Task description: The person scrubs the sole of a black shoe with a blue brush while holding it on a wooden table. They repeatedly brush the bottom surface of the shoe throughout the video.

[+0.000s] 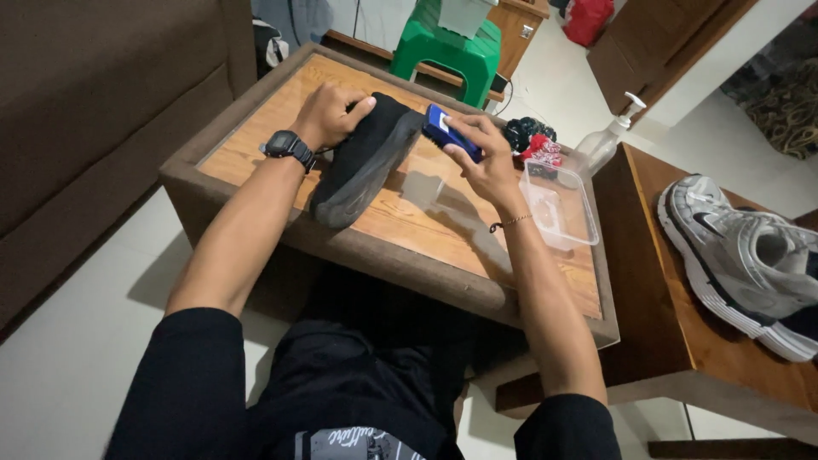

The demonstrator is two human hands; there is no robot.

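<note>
A wooden tabletop (388, 217) (brown padded rim) stands on pale floor. The left hand (328, 115) grips a black shoe (362, 162); the right hand (486, 158) clasps a blue brush (447, 132) against it.

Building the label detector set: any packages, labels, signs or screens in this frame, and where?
Pump bottle: clear plastic, white pump, at the table's far right edge; no label visible.
Food container: clear, rectangular, open, right of the right hand.
Wristwatch: black, on the left wrist; screen unreadable.
No signs.
</note>
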